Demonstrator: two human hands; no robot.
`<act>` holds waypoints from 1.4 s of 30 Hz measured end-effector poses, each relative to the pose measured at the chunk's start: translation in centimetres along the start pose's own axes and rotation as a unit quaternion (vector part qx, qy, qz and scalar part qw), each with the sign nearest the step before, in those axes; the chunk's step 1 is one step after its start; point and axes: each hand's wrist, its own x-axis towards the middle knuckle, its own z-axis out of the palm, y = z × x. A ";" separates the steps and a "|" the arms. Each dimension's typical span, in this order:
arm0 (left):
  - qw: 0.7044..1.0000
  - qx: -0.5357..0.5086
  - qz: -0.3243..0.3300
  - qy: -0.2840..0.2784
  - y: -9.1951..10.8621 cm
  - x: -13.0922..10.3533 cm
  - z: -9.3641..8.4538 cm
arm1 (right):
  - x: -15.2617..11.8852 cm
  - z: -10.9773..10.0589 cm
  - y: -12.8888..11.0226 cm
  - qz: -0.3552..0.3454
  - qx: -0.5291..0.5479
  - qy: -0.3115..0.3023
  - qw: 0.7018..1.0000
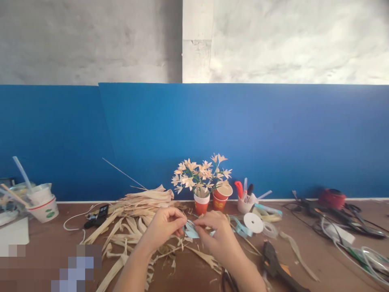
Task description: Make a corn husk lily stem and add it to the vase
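Close together over the middle of the table, my left hand (166,225) and my right hand (218,234) both have their fingers pinched. Whatever they hold is too small to make out. Light blue strips (191,232) show between and behind the fingertips; I cannot tell if they are touched. To the left spreads a heap of dry, pale husk strips (130,219), partly behind my left arm. Just beyond the hands, pale artificial flowers (194,174) stand in stacked paper cups (201,205). Dark scissor handles (228,280) lie partly under my right forearm.
On the right lie a white spool (253,223), light blue ribbon (243,228), a black glue gun (278,265) and tangled cables (330,233). A tool cup (244,206) stands near the blue partition (243,134). Another cup (45,209) stands far left.
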 end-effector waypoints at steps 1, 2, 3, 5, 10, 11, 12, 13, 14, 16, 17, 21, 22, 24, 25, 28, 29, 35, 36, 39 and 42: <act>1.000 0.001 0.000 0.001 0.0 0.0 0.1 | 0.0 0.0 0.0 -0.004 -0.009 -0.003 1.000; 1.000 0.001 0.000 0.002 0.0 0.0 0.1 | 0.0 0.0 0.0 -0.007 -0.018 -0.005 1.000; 1.000 0.000 -0.001 0.002 0.0 0.1 0.2 | -0.1 -0.1 0.0 -0.010 -0.026 -0.007 1.000; 1.000 -0.004 -0.004 0.007 -0.2 0.2 0.3 | -0.1 -0.1 0.0 -0.014 -0.046 -0.006 0.999; 0.999 -0.025 -0.003 0.032 -0.9 0.5 0.8 | -0.5 0.3 -0.7 -0.025 -0.096 0.056 0.993; 0.999 -0.028 -0.002 0.032 -0.9 0.6 1.0 | -0.5 0.6 -0.9 -0.033 -0.106 0.073 0.991; 0.999 -0.031 -0.001 0.031 -1.0 0.7 1.1 | -0.6 0.9 -1.1 -0.041 -0.115 0.087 0.989; 0.999 -0.034 -0.002 0.031 -1.1 0.7 1.2 | -0.7 1.2 -1.2 -0.049 -0.121 0.100 0.986; 0.999 -0.038 -0.004 0.032 -1.1 0.7 1.3 | -0.7 1.5 -1.3 -0.056 -0.126 0.110 0.984; 0.998 -0.045 -0.008 0.038 -1.3 0.8 1.5 | -0.7 2.0 -1.4 -0.068 -0.133 0.134 0.980; 0.998 -0.048 -0.010 0.043 -1.4 0.9 1.6 | -0.7 2.3 -1.3 -0.073 -0.134 0.144 0.978; 0.997 -0.055 -0.009 0.050 -1.9 1.3 1.7 | -0.6 2.8 -0.7 -0.099 -0.119 0.177 0.972; 0.997 -0.054 -0.008 0.050 -2.0 1.3 1.7 | -0.5 2.8 -0.5 -0.108 -0.111 0.185 0.970; 0.998 -0.052 -0.012 0.044 -2.1 1.4 1.5 | -0.4 2.7 -0.2 -0.125 -0.097 0.187 0.969; 0.998 -0.051 -0.017 0.040 -2.1 1.4 1.5 | -0.3 2.6 0.0 -0.133 -0.093 0.178 0.971; 0.998 -0.054 -0.035 0.022 -1.8 1.2 1.2 | -0.2 2.3 0.2 -0.149 -0.081 0.143 0.975; 0.998 -0.056 -0.038 0.018 -1.7 1.1 1.1 | -0.2 2.3 0.2 -0.150 -0.076 0.137 0.976; 0.998 -0.046 -0.034 0.026 -1.7 1.1 1.0 | -0.3 2.4 0.1 -0.139 -0.063 0.142 0.978; 0.998 -0.044 -0.034 0.025 -1.7 1.2 1.0 | -0.3 2.4 0.1 -0.137 -0.065 0.141 0.978; 0.999 -0.040 -0.025 0.021 -1.9 1.4 0.9 | -0.3 2.3 0.1 -0.132 -0.071 0.132 0.980; 1.000 -0.019 -0.009 0.017 -2.0 1.5 0.8 | -0.3 2.0 0.1 -0.114 -0.057 0.113 0.985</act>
